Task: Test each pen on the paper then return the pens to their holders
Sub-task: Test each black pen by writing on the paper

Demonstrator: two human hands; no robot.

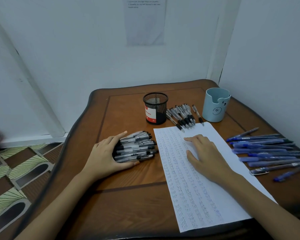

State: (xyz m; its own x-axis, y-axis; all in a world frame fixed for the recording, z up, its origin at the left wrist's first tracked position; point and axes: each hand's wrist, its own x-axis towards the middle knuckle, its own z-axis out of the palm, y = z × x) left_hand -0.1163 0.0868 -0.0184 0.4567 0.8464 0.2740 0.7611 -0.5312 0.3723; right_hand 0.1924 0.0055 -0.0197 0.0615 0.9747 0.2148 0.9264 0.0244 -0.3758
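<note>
Paper [189,196]: nearest the camera, filled with columns of "test", held down by the right hand [208,156], whose fingers are spread flat.
Left hand [106,155]: thumb and fingers hooked round one end of the black pen bundle [137,147], just left of the paper.
Bundle axis: left to right, with the free ends toward the paper.
Mesh holder [155,108]: beyond the bundle and nearer the left hand, so it is probably where the pens go next.
Blue cup [215,108]: far right corner, behind the blue pens [267,149].
</note>
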